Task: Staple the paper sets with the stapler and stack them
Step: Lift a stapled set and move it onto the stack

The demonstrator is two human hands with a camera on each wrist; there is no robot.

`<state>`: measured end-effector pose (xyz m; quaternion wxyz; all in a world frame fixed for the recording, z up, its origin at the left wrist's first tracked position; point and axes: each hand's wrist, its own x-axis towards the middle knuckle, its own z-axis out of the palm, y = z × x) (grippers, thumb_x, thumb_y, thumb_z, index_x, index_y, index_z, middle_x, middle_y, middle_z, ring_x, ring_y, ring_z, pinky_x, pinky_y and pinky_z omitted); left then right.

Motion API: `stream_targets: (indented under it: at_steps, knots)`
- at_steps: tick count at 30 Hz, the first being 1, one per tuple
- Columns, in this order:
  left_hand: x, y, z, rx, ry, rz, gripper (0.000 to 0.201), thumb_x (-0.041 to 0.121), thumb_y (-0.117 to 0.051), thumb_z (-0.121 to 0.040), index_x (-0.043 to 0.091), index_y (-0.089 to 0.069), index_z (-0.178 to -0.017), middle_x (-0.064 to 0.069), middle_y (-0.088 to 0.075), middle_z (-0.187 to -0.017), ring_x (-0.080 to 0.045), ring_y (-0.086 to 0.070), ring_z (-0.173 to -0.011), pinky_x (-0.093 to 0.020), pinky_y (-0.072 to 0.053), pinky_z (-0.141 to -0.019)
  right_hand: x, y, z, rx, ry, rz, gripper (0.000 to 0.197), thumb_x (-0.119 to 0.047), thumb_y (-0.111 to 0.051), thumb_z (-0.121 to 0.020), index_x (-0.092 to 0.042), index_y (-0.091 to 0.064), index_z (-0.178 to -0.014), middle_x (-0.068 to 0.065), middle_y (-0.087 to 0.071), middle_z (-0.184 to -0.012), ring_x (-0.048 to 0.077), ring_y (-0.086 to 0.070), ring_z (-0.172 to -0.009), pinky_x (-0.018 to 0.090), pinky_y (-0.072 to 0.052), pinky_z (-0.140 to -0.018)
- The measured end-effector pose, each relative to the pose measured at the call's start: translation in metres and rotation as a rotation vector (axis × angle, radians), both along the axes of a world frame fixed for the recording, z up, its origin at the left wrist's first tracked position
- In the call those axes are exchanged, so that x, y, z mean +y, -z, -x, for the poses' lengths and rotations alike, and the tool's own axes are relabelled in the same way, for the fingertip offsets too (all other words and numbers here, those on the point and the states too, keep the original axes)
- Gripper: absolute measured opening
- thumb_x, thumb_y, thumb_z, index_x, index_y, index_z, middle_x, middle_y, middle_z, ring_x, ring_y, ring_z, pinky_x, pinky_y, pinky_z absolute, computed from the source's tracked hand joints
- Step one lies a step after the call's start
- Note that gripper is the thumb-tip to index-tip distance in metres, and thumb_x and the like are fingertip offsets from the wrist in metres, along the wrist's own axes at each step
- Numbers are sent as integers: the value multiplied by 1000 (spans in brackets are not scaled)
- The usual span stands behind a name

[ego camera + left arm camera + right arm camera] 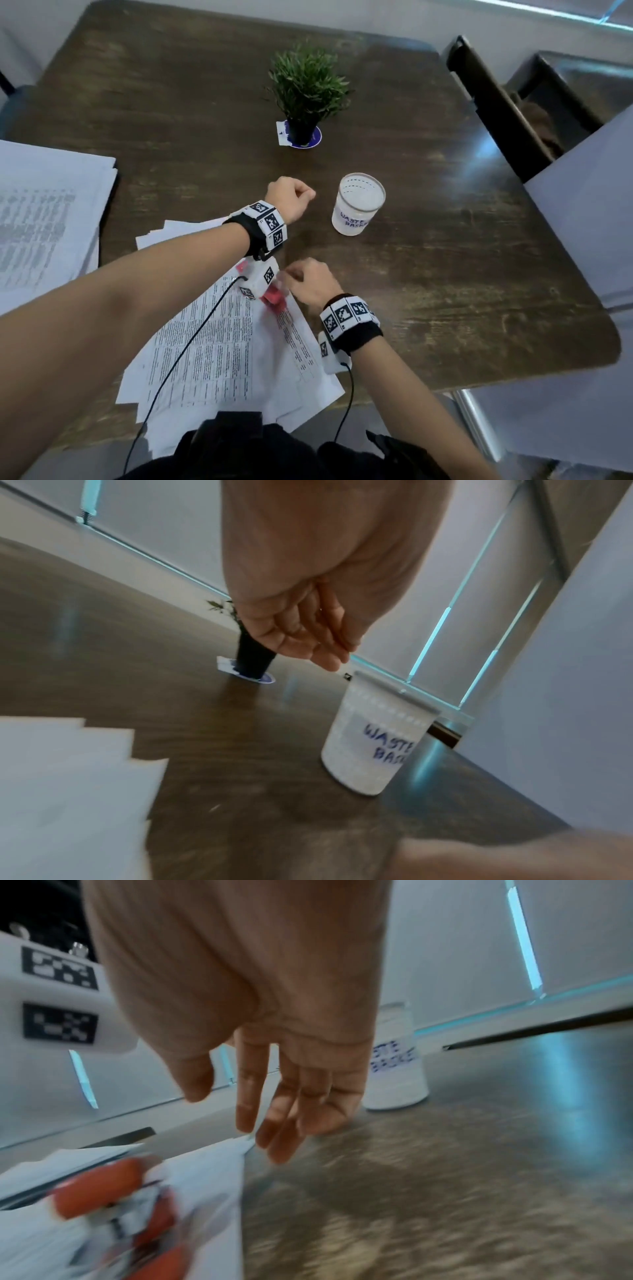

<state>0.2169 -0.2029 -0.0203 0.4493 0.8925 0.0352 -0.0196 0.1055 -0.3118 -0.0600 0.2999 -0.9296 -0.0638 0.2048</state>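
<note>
Nearest the head camera: loose paper sets, white sheets of dense printed columns, fanned unevenly at the table's near edge. Red stapler lies on their upper right corner, blurred. Right hand beside it, fingers slack, fingertips at the paper corner, gripping nothing. Left hand curled beside the white cup, apparently empty.

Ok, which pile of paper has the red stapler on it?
The loose fanned pile of printed sheets nearest the person, under both forearms. The red stapler sits on its far corner; the squared stack at the table's left edge carries nothing.
</note>
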Motion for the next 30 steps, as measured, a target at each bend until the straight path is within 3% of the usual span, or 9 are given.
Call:
stream_targets:
  at_steps: [4,7,10,15,19,22,24,27,30]
  knots:
    - [50,21,29,53,-148,-50,15,28,-62,-91,23,-74,-84,1,-70,-81,-23,-67,-96,-27,-47,-92,32,9,9,57,-176,72,45,-62,-58,-83,-17,-63,-84,6,-59,-88,27,-62,-81,36,-50,-71]
    - [82,32,53,59,-282,-81,20,27,-61,-92,14,-76,-94,-7,-74,-99,-29,-64,-102,-29,-45,-89,37,16,13,-38,-184,142,38,-44,-60,-89,-11,-64,-107,9,-53,-100,31,-60,-94,40,-51,-82]
    - [104,44,80,90,-366,-76,21,25,-59,-92,11,-76,-93,-8,-74,-101,-28,-65,-102,-29,-46,-89,28,16,8,-140,-21,120,36,-35,-58,-94,-4,-64,-111,13,-55,-105,32,-60,-95,38,-49,-84]
    - [109,61,122,180,-341,-128,26,26,-56,-95,7,-74,-93,-10,-73,-99,-27,-65,-99,-25,-43,-81,1,11,-9,-226,287,191,39,-39,-56,-95,-3,-63,-108,15,-55,-111,37,-60,-101,41,-46,-82]
    - [96,73,143,239,-263,-152,23,24,-58,-94,8,-73,-100,-9,-73,-99,-25,-65,-98,-24,-45,-80,-10,10,-20,-159,312,291,39,-41,-56,-93,-7,-62,-112,13,-58,-116,34,-56,-110,41,-46,-86]
    - [91,81,150,250,-253,-141,21,21,-64,-90,10,-72,-106,-6,-71,-111,-23,-64,-105,-30,-49,-90,-2,9,-12,-323,280,400,40,-39,-60,-90,-10,-56,-118,12,-51,-120,31,-46,-114,43,-42,-88]
    - [94,83,155,272,-284,-178,25,22,-70,-85,17,-70,-110,-3,-65,-124,-22,-61,-112,-33,-48,-96,10,10,-3,-394,203,285,36,-32,-61,-90,-8,-54,-116,12,-50,-118,31,-49,-110,42,-42,-86]
    - [103,83,164,294,-351,-346,41,29,-74,-80,23,-65,-119,-1,-48,-141,-24,-49,-125,-37,-43,-100,33,17,12,-160,54,120,39,-30,-63,-90,-3,-54,-116,17,-49,-123,33,-52,-112,38,-43,-93]
    - [115,81,176,379,-445,-475,83,52,-75,-74,18,-41,-140,-10,-27,-155,-31,-28,-141,-49,-27,-111,53,22,25,48,-13,204,65,-44,-66,-87,1,-46,-129,22,-39,-134,36,-39,-125,39,-38,-100]
